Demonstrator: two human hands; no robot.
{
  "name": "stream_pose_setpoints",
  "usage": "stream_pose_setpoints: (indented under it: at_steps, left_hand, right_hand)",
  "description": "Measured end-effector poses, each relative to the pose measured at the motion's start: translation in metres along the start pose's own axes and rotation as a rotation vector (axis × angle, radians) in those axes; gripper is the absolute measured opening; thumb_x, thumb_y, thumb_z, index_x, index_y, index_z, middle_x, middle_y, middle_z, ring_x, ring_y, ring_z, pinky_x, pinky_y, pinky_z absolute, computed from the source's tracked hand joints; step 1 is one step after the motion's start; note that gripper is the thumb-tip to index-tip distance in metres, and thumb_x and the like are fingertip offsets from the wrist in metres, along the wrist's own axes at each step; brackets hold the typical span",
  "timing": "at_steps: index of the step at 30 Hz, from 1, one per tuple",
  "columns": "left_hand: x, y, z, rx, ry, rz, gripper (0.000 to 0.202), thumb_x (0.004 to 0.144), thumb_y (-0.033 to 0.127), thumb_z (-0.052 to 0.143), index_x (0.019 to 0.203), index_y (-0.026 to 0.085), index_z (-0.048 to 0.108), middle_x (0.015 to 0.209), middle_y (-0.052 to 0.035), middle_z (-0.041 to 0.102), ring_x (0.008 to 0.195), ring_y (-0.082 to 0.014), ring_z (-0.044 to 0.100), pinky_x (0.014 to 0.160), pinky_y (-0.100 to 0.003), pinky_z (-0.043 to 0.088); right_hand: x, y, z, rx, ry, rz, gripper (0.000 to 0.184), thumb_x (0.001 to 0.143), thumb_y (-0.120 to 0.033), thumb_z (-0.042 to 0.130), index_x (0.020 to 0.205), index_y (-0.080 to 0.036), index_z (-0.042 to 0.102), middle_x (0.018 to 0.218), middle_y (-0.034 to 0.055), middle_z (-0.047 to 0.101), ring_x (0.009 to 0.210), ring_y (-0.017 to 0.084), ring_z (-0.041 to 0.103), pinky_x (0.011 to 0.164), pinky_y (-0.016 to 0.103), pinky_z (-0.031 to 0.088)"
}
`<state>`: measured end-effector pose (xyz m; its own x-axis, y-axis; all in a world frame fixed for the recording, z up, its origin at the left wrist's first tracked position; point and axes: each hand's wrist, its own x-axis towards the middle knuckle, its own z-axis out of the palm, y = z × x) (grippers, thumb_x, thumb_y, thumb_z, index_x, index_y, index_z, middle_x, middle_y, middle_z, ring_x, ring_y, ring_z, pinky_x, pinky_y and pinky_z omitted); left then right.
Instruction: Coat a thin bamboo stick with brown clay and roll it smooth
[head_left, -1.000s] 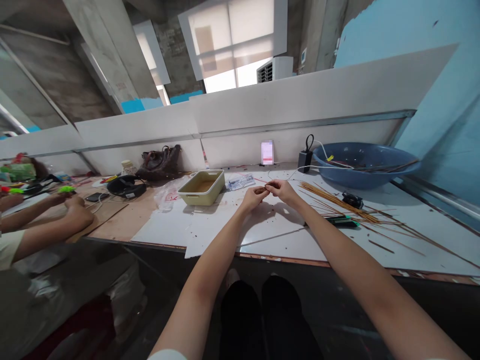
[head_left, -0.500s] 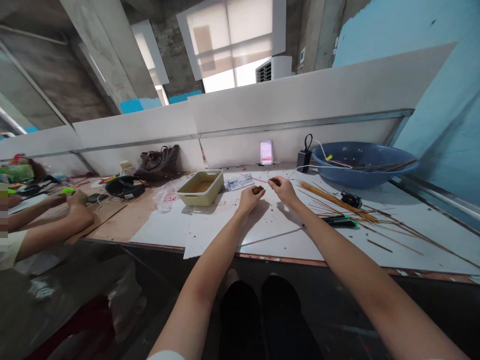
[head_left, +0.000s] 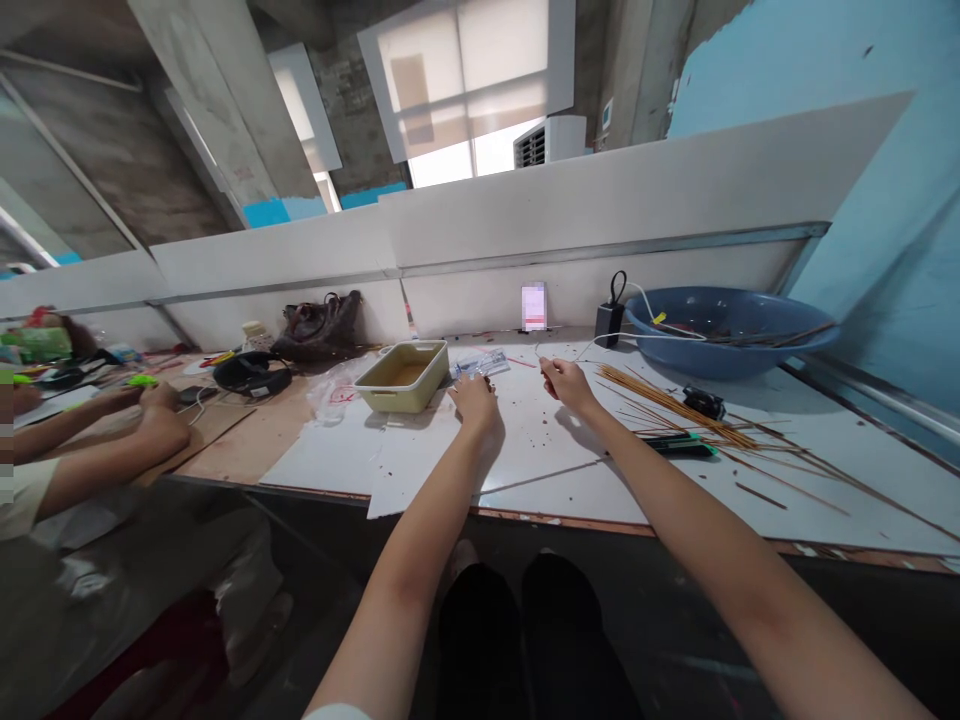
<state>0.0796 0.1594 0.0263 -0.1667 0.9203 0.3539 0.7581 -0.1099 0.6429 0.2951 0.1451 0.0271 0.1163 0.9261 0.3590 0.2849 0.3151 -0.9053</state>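
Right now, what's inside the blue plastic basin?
Thin brown sticks lie in the blue basin; its near wall hides the bottom, so anything lower cannot be seen.

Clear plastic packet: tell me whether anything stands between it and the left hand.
Nothing visible does: the left hand rests right at the near edge of the clear plastic packet, with no object between them. The cream plastic tray sits off to the packet's left, not in the way.

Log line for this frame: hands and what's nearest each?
left hand: at clear plastic packet | right hand: near white cable | nearby: thin wooden sticks
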Motion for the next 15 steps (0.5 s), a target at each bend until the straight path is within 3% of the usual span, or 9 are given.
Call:
stream_pose_setpoints:
  at_steps: [3, 6, 9, 12, 15]
  left_hand:
    - [-0.001, 0.000, -0.001, 0.019, 0.015, -0.049, 0.018, 0.090, 0.030, 0.077, 0.103, 0.021, 0.070, 0.138, -0.0247, 0.063, 0.134, -0.0489, 0.050, 0.110, -0.059, 0.029]
    - [-0.002, 0.003, -0.003, 0.009, 0.016, -0.073, 0.036, 0.081, 0.028, 0.085, 0.113, 0.019, 0.070, 0.149, -0.0283, 0.059, 0.145, -0.0549, 0.041, 0.116, -0.063, 0.026]
    - [-0.002, 0.011, -0.002, -0.254, 0.029, -0.037, 0.044, 0.078, 0.023, 0.088, 0.119, 0.021, 0.071, 0.156, -0.0251, 0.056, 0.156, -0.0520, 0.032, 0.122, -0.061, 0.027]
    - [0.002, 0.022, 0.002, -0.670, 0.014, 0.022, 0.029, 0.087, 0.025, 0.078, 0.116, 0.025, 0.074, 0.146, -0.0166, 0.066, 0.149, -0.0399, 0.049, 0.121, -0.052, 0.039]
    - [0.005, 0.029, 0.010, -0.893, -0.040, 0.017, 0.021, 0.094, 0.031, 0.063, 0.111, 0.026, 0.075, 0.127, -0.0115, 0.075, 0.122, -0.0297, 0.069, 0.110, -0.044, 0.052]
  right_hand:
    - [-0.004, -0.007, -0.001, 0.003, -0.012, -0.004, 0.071, 0.091, -0.095, 0.054, 0.070, -0.027, 0.058, 0.048, 0.0001, 0.054, 0.044, 0.018, 0.048, 0.050, 0.034, 0.042]
    - [-0.007, -0.012, -0.001, -0.021, -0.009, -0.028, 0.072, 0.088, -0.096, 0.058, 0.067, -0.026, 0.060, 0.044, -0.0009, 0.052, 0.043, 0.017, 0.046, 0.051, 0.034, 0.042]
    - [-0.008, -0.014, -0.001, -0.052, 0.008, -0.059, 0.073, 0.087, -0.095, 0.058, 0.064, -0.026, 0.060, 0.043, -0.0013, 0.051, 0.044, 0.017, 0.046, 0.053, 0.033, 0.041]
    - [-0.007, -0.014, -0.001, -0.079, 0.029, -0.088, 0.072, 0.091, -0.092, 0.054, 0.062, -0.026, 0.058, 0.044, -0.0017, 0.050, 0.046, 0.017, 0.046, 0.053, 0.033, 0.040]
    - [-0.007, -0.014, 0.000, -0.106, 0.045, -0.126, 0.070, 0.095, -0.087, 0.052, 0.061, -0.026, 0.055, 0.045, -0.0022, 0.049, 0.047, 0.017, 0.046, 0.054, 0.033, 0.040]
